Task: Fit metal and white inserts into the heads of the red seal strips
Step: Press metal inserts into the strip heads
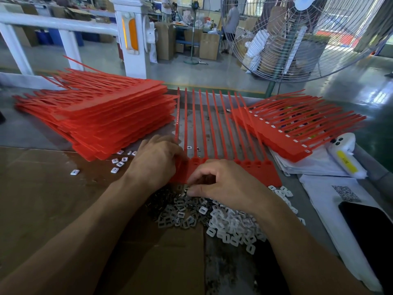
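A joined row of red seal strips point(214, 133) lies flat in front of me, tails pointing away and heads point(253, 163) toward me. My left hand point(157, 160) holds down the left end of the row, its fingers curled over the red tag edge. My right hand point(221, 182) reaches into the pile of grey metal inserts point(176, 213) just below the heads, thumb and fingers pinching a small insert. A heap of white inserts point(231, 224) lies to the right of the metal ones. The left heads are hidden under my hands.
A tall stack of red strip sheets point(102, 116) fills the left of the table. A finished sheet with fitted inserts point(297, 128) lies at the right on white papers. A white device point(346, 158), a phone point(370, 228) and a floor fan point(304, 37) stand on the right.
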Available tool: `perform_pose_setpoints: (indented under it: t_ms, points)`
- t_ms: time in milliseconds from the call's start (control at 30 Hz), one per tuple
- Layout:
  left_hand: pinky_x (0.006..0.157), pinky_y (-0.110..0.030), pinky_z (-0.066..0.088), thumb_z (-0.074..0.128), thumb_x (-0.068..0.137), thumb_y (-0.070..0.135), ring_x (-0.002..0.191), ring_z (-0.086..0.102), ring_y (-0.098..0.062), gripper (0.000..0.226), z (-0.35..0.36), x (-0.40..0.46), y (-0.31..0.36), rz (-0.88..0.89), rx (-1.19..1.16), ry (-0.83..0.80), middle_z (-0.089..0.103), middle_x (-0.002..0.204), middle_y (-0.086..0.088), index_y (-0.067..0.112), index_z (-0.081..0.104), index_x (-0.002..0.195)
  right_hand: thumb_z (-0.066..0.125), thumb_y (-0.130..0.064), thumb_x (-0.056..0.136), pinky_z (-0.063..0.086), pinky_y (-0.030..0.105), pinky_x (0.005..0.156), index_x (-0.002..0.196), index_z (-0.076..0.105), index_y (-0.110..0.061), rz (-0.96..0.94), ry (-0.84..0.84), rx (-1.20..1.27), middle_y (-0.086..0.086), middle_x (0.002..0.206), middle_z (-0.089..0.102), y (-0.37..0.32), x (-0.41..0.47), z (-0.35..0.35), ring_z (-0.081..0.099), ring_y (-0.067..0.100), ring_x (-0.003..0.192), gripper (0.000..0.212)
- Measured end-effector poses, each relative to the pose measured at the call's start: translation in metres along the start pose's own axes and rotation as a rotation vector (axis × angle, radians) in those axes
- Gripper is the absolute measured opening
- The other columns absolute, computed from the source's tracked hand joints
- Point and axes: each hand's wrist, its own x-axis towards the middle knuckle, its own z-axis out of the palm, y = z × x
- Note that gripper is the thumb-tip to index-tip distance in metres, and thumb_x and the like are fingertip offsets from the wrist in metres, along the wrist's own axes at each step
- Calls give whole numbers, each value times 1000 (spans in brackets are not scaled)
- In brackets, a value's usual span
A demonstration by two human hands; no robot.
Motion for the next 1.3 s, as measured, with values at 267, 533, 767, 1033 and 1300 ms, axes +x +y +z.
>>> perform_pose_setpoints:
  t_ms: [267, 533, 767, 1033, 1300]
  points:
    - [106, -37, 37, 54, 88, 1, 124, 49, -18, 46, 1, -1, 0, -13, -56, 23, 64, 127, 9, 33, 78, 110, 81, -36, 86, 40, 11, 75, 90, 78, -34, -35, 26, -63, -20, 93, 66, -2, 1, 5, 60, -7, 92, 6]
    - [104, -44, 44, 53, 89, 1, 119, 53, -15, 41, 1, -1, -2, -36, -167, 35, 64, 117, 10, 30, 79, 105, 71, -32, 96, 50, 18, 66, 90, 73, -33, -20, 97, 62, -22, 86, 72, -3, 1, 7, 68, -1, 75, 7]
    - [95, -36, 49, 55, 92, 2, 110, 59, -15, 36, 2, -1, -2, -43, -251, 91, 64, 106, 12, 26, 79, 101, 66, -25, 100, 52, 9, 72, 98, 74, -30, 28, 283, 243, -14, 88, 74, -1, 2, 8, 69, -4, 85, 10]
    - [78, -15, 47, 72, 91, 12, 90, 63, -2, 17, 2, -3, 10, 105, -430, 136, 69, 97, 16, 28, 74, 99, 59, -20, 103, 48, 18, 78, 106, 70, -36, 129, 423, 418, -20, 87, 74, 2, 5, 6, 65, -11, 79, 19]
    - [77, -18, 45, 79, 87, 20, 91, 62, -9, 15, 4, -3, 14, 203, -449, 86, 67, 96, 14, 31, 74, 96, 58, -17, 104, 48, 5, 66, 111, 71, -29, 109, 393, 456, -23, 87, 73, 2, 6, 8, 67, -10, 77, 19]
